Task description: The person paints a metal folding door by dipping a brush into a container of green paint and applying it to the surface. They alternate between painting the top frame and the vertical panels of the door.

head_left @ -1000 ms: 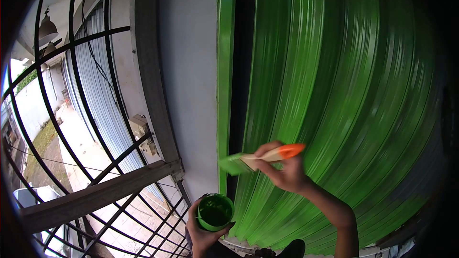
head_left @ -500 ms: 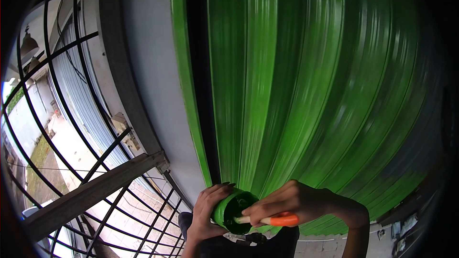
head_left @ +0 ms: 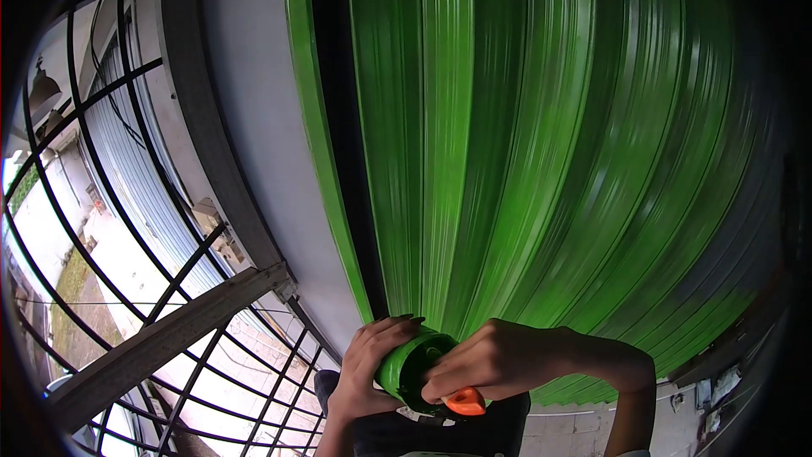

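Note:
My left hand [head_left: 365,372] is wrapped round the side of a paint can [head_left: 404,370], which is smeared with wet green and tilted so that its dark mouth faces my right hand. Closed over that mouth, my right hand [head_left: 503,360] grips a paintbrush [head_left: 467,403] by its pale handle with an orange end. The bristles are hidden behind my fingers and inside the can. Beyond both hands rises a ribbed metal panel [head_left: 491,161], coated in glossy green with visible streaks.
A grey post [head_left: 190,101] and a slanting beam [head_left: 161,330] frame black grille bars [head_left: 110,173] on the left. Between the post and the green panel runs a pale wall strip [head_left: 262,118]. Grey patches show at the panel's right side.
My right hand has shifted slightly left over the can. The brush's orange end has swung left and down, closer to the can. My left hand keeps its hold.

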